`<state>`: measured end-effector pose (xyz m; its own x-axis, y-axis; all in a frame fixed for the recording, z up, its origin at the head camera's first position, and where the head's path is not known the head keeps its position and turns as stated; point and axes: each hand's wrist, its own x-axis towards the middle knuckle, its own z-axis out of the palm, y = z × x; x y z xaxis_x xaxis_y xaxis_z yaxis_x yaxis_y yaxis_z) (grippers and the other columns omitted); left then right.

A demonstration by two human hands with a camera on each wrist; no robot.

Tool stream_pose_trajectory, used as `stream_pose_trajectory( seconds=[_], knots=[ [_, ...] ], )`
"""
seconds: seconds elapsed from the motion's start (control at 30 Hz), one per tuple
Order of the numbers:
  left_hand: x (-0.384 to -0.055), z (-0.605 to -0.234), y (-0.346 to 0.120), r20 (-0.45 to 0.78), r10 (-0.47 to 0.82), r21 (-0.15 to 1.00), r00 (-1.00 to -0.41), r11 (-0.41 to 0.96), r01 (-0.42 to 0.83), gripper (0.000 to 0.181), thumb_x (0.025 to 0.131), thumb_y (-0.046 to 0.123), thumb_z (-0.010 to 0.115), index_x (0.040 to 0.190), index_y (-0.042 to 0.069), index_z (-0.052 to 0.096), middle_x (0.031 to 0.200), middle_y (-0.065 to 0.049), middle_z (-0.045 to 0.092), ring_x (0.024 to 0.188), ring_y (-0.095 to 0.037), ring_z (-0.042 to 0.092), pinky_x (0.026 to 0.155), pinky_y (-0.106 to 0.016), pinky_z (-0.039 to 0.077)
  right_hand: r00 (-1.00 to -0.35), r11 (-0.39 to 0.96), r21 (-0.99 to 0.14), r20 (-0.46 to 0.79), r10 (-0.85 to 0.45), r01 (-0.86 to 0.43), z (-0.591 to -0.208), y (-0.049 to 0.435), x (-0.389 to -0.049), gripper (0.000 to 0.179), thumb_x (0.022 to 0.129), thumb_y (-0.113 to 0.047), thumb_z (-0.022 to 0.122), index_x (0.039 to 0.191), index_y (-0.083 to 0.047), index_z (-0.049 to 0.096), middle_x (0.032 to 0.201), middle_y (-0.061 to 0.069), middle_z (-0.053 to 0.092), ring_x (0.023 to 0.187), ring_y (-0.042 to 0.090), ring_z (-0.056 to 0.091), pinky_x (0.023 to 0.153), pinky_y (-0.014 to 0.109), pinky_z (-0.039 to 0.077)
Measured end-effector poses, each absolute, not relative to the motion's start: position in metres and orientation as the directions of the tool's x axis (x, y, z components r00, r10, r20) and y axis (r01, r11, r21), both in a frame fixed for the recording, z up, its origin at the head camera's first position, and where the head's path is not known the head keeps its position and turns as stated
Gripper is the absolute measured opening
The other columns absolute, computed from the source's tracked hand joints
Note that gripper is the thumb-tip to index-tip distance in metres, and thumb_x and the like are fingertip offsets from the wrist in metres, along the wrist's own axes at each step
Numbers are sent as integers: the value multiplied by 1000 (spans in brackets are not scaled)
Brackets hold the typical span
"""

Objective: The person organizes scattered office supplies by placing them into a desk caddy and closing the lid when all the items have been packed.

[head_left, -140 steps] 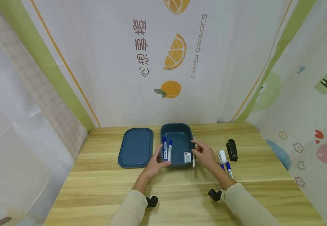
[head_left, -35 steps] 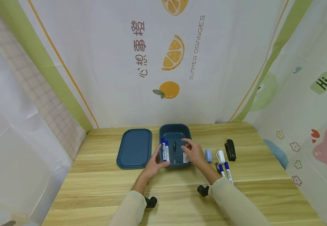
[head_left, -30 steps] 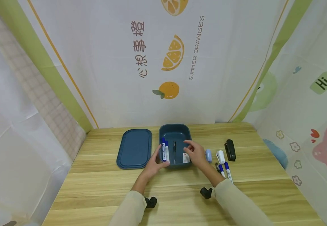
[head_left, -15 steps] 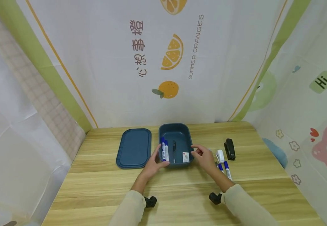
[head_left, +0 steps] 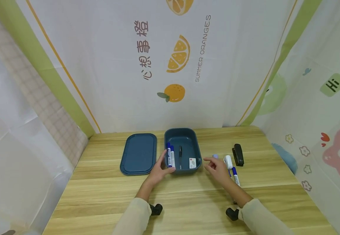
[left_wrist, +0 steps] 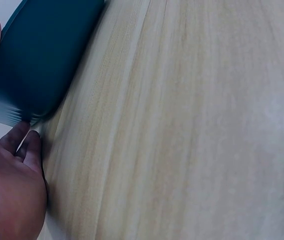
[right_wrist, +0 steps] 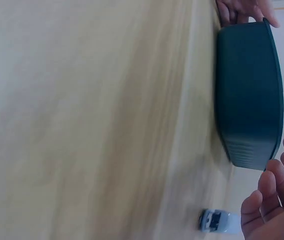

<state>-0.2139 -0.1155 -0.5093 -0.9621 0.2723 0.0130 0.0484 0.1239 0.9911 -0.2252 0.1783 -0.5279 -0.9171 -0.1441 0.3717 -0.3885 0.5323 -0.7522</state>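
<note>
Along the bench [head_left: 99,195], pale yellow and streaked with wavy grain, we start with a flat dark-blue lid [head_left: 138,154], rounded at the corners and grooved inside its edge. Next comes the left hand [head_left: 158,170], gripping the near left corner of a deep plastic box [head_left: 189,148] of the same blue, which stands on the bench beside the lid; the wrist views show us fine ribs on its outer corners. Inside, two slim white markers [head_left: 172,159] with blue caps lie along the left wall, then a black-and-clear pen [head_left: 180,151], then a small white packet [head_left: 192,163] by the near right corner. Just right of the box is the right hand [head_left: 218,169], fingers loosely bent and holding nothing. Past it we find a pale blue mini stapler [right_wrist: 225,222], a rounded white mini stapler [head_left: 228,162], a cylindrical blue-capped marker [head_left: 235,176] and a long black stapler [head_left: 238,155].
</note>
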Motion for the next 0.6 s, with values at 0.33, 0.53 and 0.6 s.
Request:
stream_pose_trajectory(
  seconds=[0.33,0.53,0.6],
  knots=[
    [-215,-510,-116,8,278,991,-960,123,44,91,88,11,74,156,7,14,149,-33,27,139,-47,24,111,-57,21,-935,600,-729,340,-99,-328,-529,206,-220,26,83,0,75,108,2,71,72,-2,59,61,9,49,53,24,42],
    [-215,-510,-116,8,282,992,-959,118,43,92,88,11,74,157,7,13,149,-33,28,139,-47,23,111,-57,20,-940,619,-723,331,-78,-306,-533,222,-219,26,83,-2,75,109,1,71,71,-3,55,59,9,46,50,24,40],
    [-215,-510,-116,8,279,992,-960,118,43,92,88,10,74,156,7,14,148,-33,28,139,-47,23,111,-57,20,-945,620,-727,317,-80,-297,-535,227,-217,27,84,-3,75,110,1,71,72,-3,55,59,8,46,50,24,40]
  ],
)
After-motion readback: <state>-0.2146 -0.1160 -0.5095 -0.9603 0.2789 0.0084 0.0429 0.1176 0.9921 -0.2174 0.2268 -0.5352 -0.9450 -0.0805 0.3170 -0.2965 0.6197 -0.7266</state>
